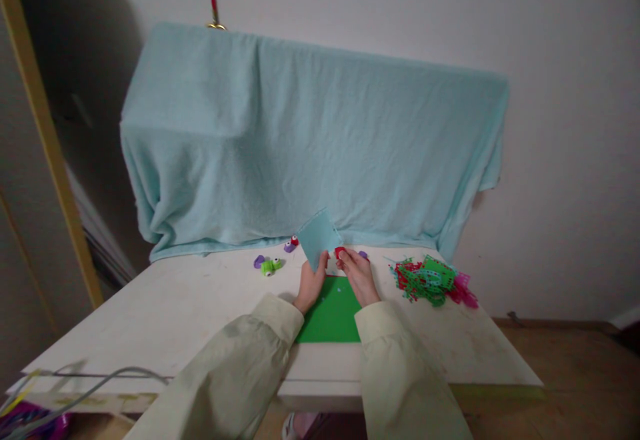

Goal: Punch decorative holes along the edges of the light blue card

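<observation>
My left hand (311, 285) pinches the lower edge of a light blue sheet of paper (319, 237) and holds it up, tilted, above the table. My right hand (358, 276) is closed on a small red paper punch (340, 252) right beside that sheet. A green sheet (331, 317) lies flat on the white table (175, 313) under both hands.
A green punch (271, 267) and purple punches (259, 261) lie left of my hands. A heap of punched red, green and pink paper scraps (431, 281) sits at the right. A light blue towel (310, 140) covers something bulky at the back. Cables (80, 387) cross the front left corner.
</observation>
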`<state>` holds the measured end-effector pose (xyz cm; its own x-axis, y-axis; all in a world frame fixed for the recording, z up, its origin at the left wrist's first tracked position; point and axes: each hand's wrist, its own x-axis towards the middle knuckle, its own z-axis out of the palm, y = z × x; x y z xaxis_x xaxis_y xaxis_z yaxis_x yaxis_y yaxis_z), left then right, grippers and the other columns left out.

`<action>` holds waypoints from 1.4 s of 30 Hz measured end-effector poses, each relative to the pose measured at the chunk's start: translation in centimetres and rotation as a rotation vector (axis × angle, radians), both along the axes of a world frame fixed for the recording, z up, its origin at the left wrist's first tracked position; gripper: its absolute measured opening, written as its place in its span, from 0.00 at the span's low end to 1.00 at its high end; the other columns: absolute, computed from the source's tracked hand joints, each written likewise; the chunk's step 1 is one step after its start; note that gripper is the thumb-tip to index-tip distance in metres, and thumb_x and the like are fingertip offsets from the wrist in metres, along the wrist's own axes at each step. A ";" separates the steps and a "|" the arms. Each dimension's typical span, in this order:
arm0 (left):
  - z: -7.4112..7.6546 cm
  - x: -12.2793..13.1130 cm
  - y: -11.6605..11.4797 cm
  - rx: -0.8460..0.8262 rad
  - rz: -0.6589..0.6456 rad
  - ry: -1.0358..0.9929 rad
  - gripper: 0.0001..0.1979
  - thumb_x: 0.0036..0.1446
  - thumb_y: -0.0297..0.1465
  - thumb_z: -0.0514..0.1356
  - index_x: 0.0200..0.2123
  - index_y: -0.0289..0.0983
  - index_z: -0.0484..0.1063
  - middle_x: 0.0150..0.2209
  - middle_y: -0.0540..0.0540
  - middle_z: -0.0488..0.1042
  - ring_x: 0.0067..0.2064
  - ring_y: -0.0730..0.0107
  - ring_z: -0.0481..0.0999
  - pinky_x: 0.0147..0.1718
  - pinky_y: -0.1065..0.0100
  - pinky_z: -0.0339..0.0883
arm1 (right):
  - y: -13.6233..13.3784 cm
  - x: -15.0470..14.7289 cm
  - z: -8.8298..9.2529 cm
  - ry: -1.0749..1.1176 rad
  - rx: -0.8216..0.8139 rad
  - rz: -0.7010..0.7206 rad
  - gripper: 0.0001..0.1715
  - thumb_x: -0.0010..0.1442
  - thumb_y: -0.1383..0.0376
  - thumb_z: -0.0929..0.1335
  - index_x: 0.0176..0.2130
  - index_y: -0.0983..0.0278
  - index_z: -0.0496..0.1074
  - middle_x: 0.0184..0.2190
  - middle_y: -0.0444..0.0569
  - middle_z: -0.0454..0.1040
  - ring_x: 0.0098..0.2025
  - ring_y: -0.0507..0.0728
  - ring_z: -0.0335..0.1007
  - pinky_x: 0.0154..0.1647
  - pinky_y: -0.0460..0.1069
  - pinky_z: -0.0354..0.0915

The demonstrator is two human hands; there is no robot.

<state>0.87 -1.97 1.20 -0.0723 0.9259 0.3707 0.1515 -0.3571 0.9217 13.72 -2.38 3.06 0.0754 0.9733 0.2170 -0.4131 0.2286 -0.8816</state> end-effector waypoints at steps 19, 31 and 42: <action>0.0 0.0 0.1 0.006 0.009 0.004 0.21 0.60 0.47 0.51 0.25 0.37 0.65 0.19 0.51 0.65 0.25 0.69 0.66 0.30 0.70 0.60 | 0.0 -0.3 0.0 0.049 -0.023 0.124 0.16 0.50 0.61 0.74 0.38 0.65 0.75 0.35 0.49 0.77 0.31 0.52 0.72 0.37 0.48 0.67; 0.3 0.0 -0.1 -0.024 0.007 -0.021 0.22 0.58 0.48 0.52 0.22 0.37 0.65 0.19 0.50 0.65 0.27 0.67 0.68 0.31 0.68 0.62 | -0.1 -0.3 -0.1 0.020 -0.022 0.132 0.16 0.50 0.60 0.74 0.38 0.65 0.74 0.33 0.48 0.77 0.31 0.52 0.72 0.36 0.47 0.67; 0.2 0.1 0.0 -0.041 0.007 -0.028 0.23 0.57 0.48 0.53 0.21 0.37 0.67 0.21 0.47 0.70 0.31 0.65 0.71 0.33 0.68 0.64 | -0.1 -0.4 -0.1 0.023 -0.036 0.130 0.16 0.50 0.59 0.74 0.38 0.65 0.74 0.33 0.48 0.77 0.30 0.52 0.72 0.35 0.48 0.67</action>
<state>0.96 -1.97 1.41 -0.0891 0.9396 0.3304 0.1275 -0.3182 0.9394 13.37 -2.51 2.98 -0.0470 0.9823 0.1811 -0.4573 0.1400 -0.8782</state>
